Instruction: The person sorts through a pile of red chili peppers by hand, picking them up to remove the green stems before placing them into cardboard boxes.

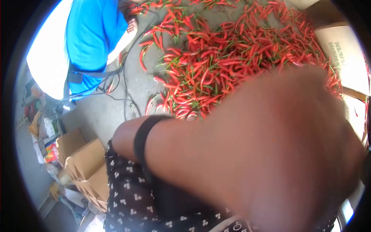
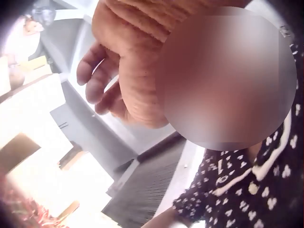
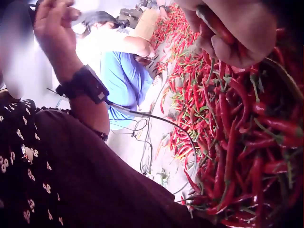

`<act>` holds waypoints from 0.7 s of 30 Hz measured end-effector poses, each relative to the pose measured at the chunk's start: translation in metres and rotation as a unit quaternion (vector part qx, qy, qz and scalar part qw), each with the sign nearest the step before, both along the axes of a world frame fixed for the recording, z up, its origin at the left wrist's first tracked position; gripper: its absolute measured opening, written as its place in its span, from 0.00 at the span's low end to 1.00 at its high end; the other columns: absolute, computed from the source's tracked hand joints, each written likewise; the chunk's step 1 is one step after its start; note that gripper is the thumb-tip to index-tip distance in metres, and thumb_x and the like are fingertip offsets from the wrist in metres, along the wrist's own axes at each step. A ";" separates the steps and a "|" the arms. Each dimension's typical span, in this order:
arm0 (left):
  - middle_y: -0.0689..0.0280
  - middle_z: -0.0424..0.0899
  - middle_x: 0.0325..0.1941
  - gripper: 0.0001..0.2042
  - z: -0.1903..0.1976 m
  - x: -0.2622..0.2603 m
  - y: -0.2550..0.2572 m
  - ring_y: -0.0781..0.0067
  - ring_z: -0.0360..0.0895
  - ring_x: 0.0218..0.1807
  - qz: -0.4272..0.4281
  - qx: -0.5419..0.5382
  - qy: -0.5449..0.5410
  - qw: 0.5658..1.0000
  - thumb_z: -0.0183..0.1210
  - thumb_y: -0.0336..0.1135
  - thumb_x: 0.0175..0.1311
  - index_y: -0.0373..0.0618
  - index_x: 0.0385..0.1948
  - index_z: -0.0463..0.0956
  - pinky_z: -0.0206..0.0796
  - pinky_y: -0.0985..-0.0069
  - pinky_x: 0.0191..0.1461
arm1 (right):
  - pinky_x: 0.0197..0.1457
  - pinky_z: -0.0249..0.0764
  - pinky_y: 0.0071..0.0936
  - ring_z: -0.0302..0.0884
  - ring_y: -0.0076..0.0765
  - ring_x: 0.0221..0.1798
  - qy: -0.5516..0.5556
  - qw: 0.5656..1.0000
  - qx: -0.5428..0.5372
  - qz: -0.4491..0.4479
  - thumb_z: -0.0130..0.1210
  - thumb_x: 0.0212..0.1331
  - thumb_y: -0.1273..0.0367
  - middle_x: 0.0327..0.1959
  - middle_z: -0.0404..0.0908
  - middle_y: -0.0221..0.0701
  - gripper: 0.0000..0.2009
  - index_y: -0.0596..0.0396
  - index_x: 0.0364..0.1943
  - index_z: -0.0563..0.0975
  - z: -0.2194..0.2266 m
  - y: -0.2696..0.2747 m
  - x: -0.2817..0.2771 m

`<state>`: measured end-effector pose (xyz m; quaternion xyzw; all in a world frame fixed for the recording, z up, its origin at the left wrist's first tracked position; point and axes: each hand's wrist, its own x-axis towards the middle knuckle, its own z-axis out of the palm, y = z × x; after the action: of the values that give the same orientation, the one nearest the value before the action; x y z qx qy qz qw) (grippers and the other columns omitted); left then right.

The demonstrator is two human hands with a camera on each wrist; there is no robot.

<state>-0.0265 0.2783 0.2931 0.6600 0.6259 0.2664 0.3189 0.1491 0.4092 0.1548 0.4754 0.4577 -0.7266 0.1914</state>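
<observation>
My left hand point(image 2: 137, 61) is raised close to my face, its fingers loosely bent and nothing held in them. In the head view the left forearm point(image 1: 216, 154) sweeps large and blurred across the lower right, a black band point(image 1: 143, 135) round it. My right hand point(image 3: 237, 33) is low over a heap of red chili peppers point(image 3: 232, 142), its fingers curled round a red chili pepper point(image 3: 216, 23) that shows partly between them. In the head view the right hand is hidden. Green stems show all through the pile of chili peppers point(image 1: 216, 58).
A person in blue point(image 1: 87, 38) sits at the far left of the pile. Black cables point(image 1: 125, 85) run over the grey floor. Cardboard boxes point(image 1: 91, 158) stand at the lower left, and a pale printed carton point(image 1: 342, 58) edges the pile on the right.
</observation>
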 end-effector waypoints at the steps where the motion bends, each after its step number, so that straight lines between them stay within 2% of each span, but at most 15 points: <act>1: 0.66 0.79 0.27 0.08 0.000 0.000 0.000 0.66 0.78 0.31 -0.023 -0.027 -0.015 0.999 0.61 0.42 0.43 0.51 0.21 0.78 0.67 0.72 0.32 | 0.21 0.60 0.14 0.63 0.18 0.20 0.099 0.994 -0.036 -0.004 0.51 0.60 0.66 0.25 0.73 0.29 0.10 0.60 0.33 0.72 -0.003 0.004 0.001; 2: 0.66 0.80 0.25 0.05 -0.061 0.012 -0.004 0.62 0.78 0.29 0.109 0.262 0.063 0.957 0.59 0.38 0.45 0.49 0.21 0.78 0.68 0.68 0.28 | 0.21 0.59 0.14 0.63 0.18 0.20 0.200 0.978 -0.065 -0.010 0.51 0.60 0.65 0.24 0.73 0.28 0.10 0.60 0.32 0.73 -0.003 0.011 0.000; 3: 0.63 0.78 0.22 0.05 -0.083 0.010 -0.004 0.59 0.78 0.27 0.164 0.124 0.104 0.973 0.57 0.36 0.48 0.48 0.22 0.77 0.67 0.64 0.25 | 0.21 0.60 0.14 0.62 0.18 0.19 0.078 0.997 0.003 -0.013 0.50 0.61 0.65 0.22 0.72 0.26 0.10 0.60 0.32 0.73 0.006 0.007 -0.009; 4: 0.66 0.76 0.22 0.03 -0.113 0.005 -0.011 0.62 0.75 0.24 0.198 0.046 0.098 0.974 0.53 0.32 0.50 0.49 0.25 0.75 0.65 0.68 0.25 | 0.21 0.60 0.14 0.62 0.18 0.19 0.076 0.997 0.008 -0.015 0.50 0.61 0.65 0.22 0.72 0.26 0.10 0.60 0.32 0.73 0.008 0.007 -0.009; 5: 0.61 0.76 0.21 0.03 -0.137 -0.001 -0.017 0.57 0.75 0.25 0.198 -0.019 0.068 0.978 0.52 0.32 0.51 0.47 0.26 0.74 0.66 0.65 0.28 | 0.21 0.60 0.14 0.62 0.17 0.19 0.073 0.997 0.000 -0.013 0.51 0.61 0.65 0.22 0.72 0.26 0.10 0.60 0.31 0.74 0.009 0.008 -0.009; 7: 0.62 0.77 0.25 0.04 -0.176 -0.002 -0.035 0.59 0.76 0.28 0.185 -0.070 0.014 0.980 0.53 0.32 0.51 0.46 0.26 0.74 0.67 0.65 0.30 | 0.21 0.60 0.15 0.64 0.16 0.20 0.068 0.998 0.003 -0.018 0.51 0.60 0.66 0.22 0.72 0.26 0.10 0.59 0.31 0.74 0.007 0.007 -0.007; 9: 0.62 0.77 0.28 0.05 -0.202 0.008 -0.044 0.60 0.76 0.30 0.165 -0.034 0.026 0.985 0.54 0.32 0.50 0.45 0.28 0.74 0.67 0.66 0.31 | 0.21 0.60 0.15 0.64 0.16 0.20 0.062 0.998 0.002 -0.019 0.51 0.60 0.66 0.22 0.72 0.26 0.09 0.59 0.31 0.74 0.006 0.006 -0.007; 11: 0.63 0.78 0.30 0.06 -0.215 0.015 -0.047 0.62 0.76 0.33 0.149 0.000 0.040 0.988 0.54 0.32 0.50 0.45 0.29 0.74 0.68 0.67 0.33 | 0.21 0.60 0.14 0.65 0.16 0.21 0.058 0.998 -0.001 -0.017 0.51 0.60 0.66 0.22 0.72 0.26 0.09 0.59 0.31 0.74 0.007 0.005 -0.009; 13: 0.63 0.78 0.34 0.09 -0.221 0.018 -0.043 0.63 0.76 0.36 0.030 -0.084 0.198 0.976 0.56 0.32 0.49 0.45 0.33 0.75 0.68 0.68 0.36 | 0.20 0.60 0.14 0.64 0.16 0.20 0.060 0.998 -0.009 -0.005 0.51 0.60 0.67 0.21 0.71 0.25 0.09 0.59 0.31 0.74 0.009 0.002 -0.011; 14: 0.63 0.78 0.34 0.09 -0.222 0.017 -0.044 0.63 0.76 0.36 0.037 -0.083 0.206 0.974 0.56 0.32 0.49 0.45 0.33 0.75 0.68 0.68 0.36 | 0.20 0.60 0.14 0.64 0.16 0.20 0.068 0.998 -0.007 0.000 0.51 0.60 0.67 0.21 0.71 0.25 0.09 0.59 0.31 0.74 0.010 0.001 -0.012; 16: 0.63 0.77 0.32 0.10 -0.217 0.016 -0.045 0.62 0.76 0.36 0.089 0.011 0.132 0.987 0.56 0.32 0.50 0.44 0.35 0.76 0.68 0.68 0.35 | 0.20 0.60 0.14 0.64 0.16 0.19 0.059 0.998 -0.016 0.004 0.51 0.60 0.67 0.21 0.71 0.25 0.08 0.59 0.31 0.74 0.013 0.001 -0.012; 17: 0.63 0.77 0.32 0.10 -0.215 0.015 -0.045 0.62 0.76 0.36 0.093 0.012 0.137 0.986 0.56 0.32 0.50 0.44 0.35 0.76 0.68 0.68 0.35 | 0.20 0.60 0.14 0.64 0.16 0.19 0.063 0.998 -0.015 -0.004 0.51 0.60 0.67 0.20 0.71 0.25 0.09 0.59 0.31 0.74 0.011 0.001 -0.011; 19: 0.61 0.78 0.32 0.10 -0.196 0.013 -0.040 0.60 0.77 0.34 0.209 0.052 0.022 0.976 0.56 0.32 0.53 0.42 0.37 0.75 0.68 0.70 0.34 | 0.20 0.60 0.14 0.64 0.16 0.19 0.069 0.997 -0.015 -0.002 0.51 0.60 0.67 0.20 0.71 0.25 0.08 0.59 0.31 0.74 0.011 0.002 -0.010; 20: 0.61 0.78 0.32 0.10 -0.189 0.016 -0.036 0.60 0.77 0.34 0.211 0.054 0.025 0.976 0.56 0.32 0.53 0.42 0.37 0.75 0.68 0.70 0.34 | 0.21 0.61 0.14 0.64 0.16 0.19 0.069 0.997 -0.016 -0.003 0.51 0.60 0.67 0.20 0.71 0.25 0.08 0.59 0.31 0.74 0.011 0.001 -0.010; 21: 0.59 0.79 0.32 0.10 -0.184 0.021 -0.030 0.58 0.77 0.33 0.226 0.020 -0.062 0.972 0.55 0.32 0.55 0.41 0.38 0.75 0.68 0.70 0.34 | 0.21 0.61 0.14 0.64 0.16 0.19 0.072 0.997 -0.016 -0.001 0.51 0.60 0.67 0.20 0.71 0.25 0.08 0.59 0.31 0.74 0.012 0.000 -0.011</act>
<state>-0.0055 0.2486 0.1091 0.4895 0.7326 0.3844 0.2755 0.1383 0.4095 0.1665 0.4192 0.4585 -0.7660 0.1648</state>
